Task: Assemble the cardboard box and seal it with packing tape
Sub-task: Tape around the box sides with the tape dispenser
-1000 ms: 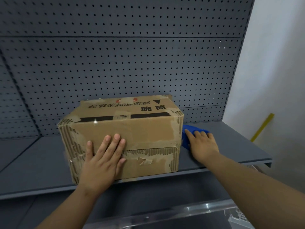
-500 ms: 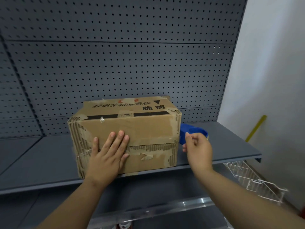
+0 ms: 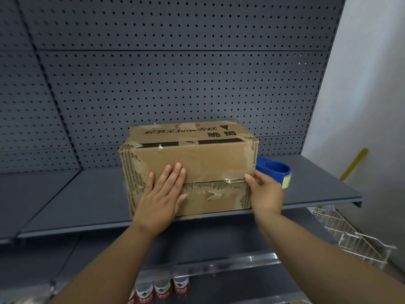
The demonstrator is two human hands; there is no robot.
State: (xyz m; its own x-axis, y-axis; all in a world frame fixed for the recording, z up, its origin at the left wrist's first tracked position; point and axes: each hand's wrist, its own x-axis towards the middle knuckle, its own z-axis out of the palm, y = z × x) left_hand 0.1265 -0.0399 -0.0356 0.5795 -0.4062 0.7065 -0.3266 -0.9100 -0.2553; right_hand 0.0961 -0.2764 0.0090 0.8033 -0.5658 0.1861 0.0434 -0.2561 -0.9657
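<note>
A worn brown cardboard box (image 3: 197,159) with old tape scraps and black print lies on its side on the grey shelf (image 3: 76,200). Its closed flaps face me, and the seam runs level across the front. My left hand (image 3: 162,196) lies flat on that seam, left of centre, with fingers spread. At the box's right front corner my right hand (image 3: 266,194) grips a blue tape dispenser (image 3: 274,168) holding a pale yellow roll. The thumb presses on the seam's right end, where a shiny bit of clear tape shows. The dispenser's lower part is hidden behind the hand.
A grey pegboard (image 3: 175,84) backs the shelf just behind the box. A white wall and a yellow stick (image 3: 352,164) stand at the right. Lower right hangs a white wire basket (image 3: 350,238). Several bottles (image 3: 162,290) sit on the shelf below.
My right hand lifted the blue dispenser off the shelf beside the box and brought it to the seam's right end. The left hand stayed flat on the front.
</note>
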